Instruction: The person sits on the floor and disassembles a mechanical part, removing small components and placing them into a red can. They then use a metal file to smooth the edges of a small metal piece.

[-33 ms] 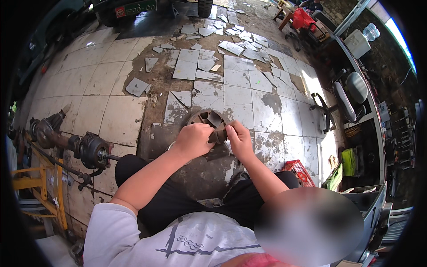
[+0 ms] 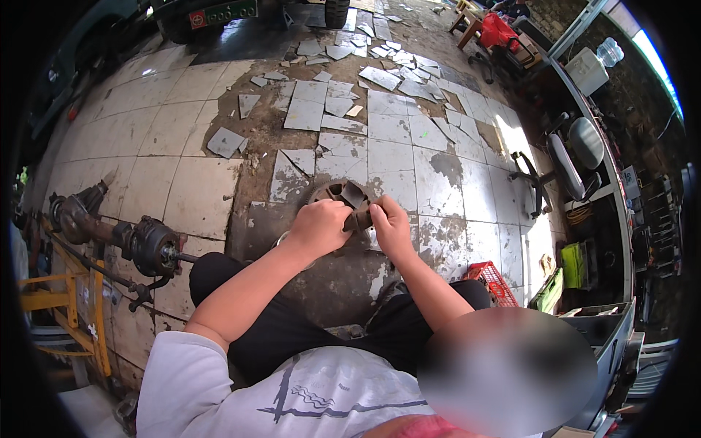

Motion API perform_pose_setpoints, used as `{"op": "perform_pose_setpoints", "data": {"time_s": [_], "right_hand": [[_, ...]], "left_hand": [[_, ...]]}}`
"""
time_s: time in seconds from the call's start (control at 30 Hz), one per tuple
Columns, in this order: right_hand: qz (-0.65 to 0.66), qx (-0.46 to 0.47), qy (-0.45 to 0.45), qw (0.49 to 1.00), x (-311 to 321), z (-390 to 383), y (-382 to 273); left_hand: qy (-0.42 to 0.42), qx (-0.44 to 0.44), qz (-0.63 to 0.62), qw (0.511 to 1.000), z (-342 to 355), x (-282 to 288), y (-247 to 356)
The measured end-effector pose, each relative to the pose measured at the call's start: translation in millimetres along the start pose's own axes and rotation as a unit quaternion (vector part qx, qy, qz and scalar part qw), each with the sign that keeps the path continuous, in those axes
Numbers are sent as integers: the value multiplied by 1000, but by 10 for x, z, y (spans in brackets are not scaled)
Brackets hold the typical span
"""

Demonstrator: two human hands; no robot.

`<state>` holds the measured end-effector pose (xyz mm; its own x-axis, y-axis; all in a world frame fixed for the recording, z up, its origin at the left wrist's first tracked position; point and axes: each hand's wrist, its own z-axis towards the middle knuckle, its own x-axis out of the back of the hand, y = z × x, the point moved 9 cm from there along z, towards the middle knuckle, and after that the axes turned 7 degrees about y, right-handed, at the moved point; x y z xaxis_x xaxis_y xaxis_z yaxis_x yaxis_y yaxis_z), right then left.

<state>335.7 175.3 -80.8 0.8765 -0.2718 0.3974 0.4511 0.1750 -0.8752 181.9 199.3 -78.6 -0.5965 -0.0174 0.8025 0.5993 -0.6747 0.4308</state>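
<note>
Both my hands are closed round a short, dark brown metal piece (image 2: 359,220) in front of me: my left hand (image 2: 320,225) has its fingers curled at its left, and my right hand (image 2: 389,226) has its thumb pressed along its right side. Just beyond and under them is a round, dark metal assembly (image 2: 328,193) with cavities and a toothed-looking rim, low between my bent legs. A pale rounded thing (image 2: 282,239) is partly hidden behind my left forearm.
An axle assembly (image 2: 95,226) on a yellow stand (image 2: 44,299) lies left. Broken tiles (image 2: 304,106) cover the floor ahead, below a parked vehicle (image 2: 219,14). A red crate (image 2: 496,285), office chair (image 2: 566,160) and cluttered bench are right. A blurred oval hides the lower right.
</note>
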Motion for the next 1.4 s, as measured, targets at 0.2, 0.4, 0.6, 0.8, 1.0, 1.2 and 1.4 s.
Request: {"op": "perform_pose_setpoints", "data": {"time_s": [0.2, 0.4, 0.6, 0.8, 1.0, 1.2, 1.4], "right_hand": [[-62, -235, -34, 969, -468, 53, 1398], [-82, -218, 0, 972, -400, 277, 1094], [-131, -160, 2, 978, -364, 444, 1162], [-175, -12, 39, 984, -176, 481, 577], [-151, 240, 76, 956, -6, 265, -277], [-145, 431, 52, 889, -99, -64, -1007], [-144, 538, 3, 830, -173, -323, -1270]], "left_hand": [[-64, 14, 104, 992, -64, -691, -451], [-86, 90, 87, 988, 47, -757, -557], [-53, 92, 78, 991, 201, -721, -521], [-68, 48, 18, 996, 327, -572, -447], [-42, -48, -93, 994, 384, -51, -144], [-176, -102, -204, 958, 257, 192, -74], [-248, -116, -274, 922, 176, 185, 17]]}}
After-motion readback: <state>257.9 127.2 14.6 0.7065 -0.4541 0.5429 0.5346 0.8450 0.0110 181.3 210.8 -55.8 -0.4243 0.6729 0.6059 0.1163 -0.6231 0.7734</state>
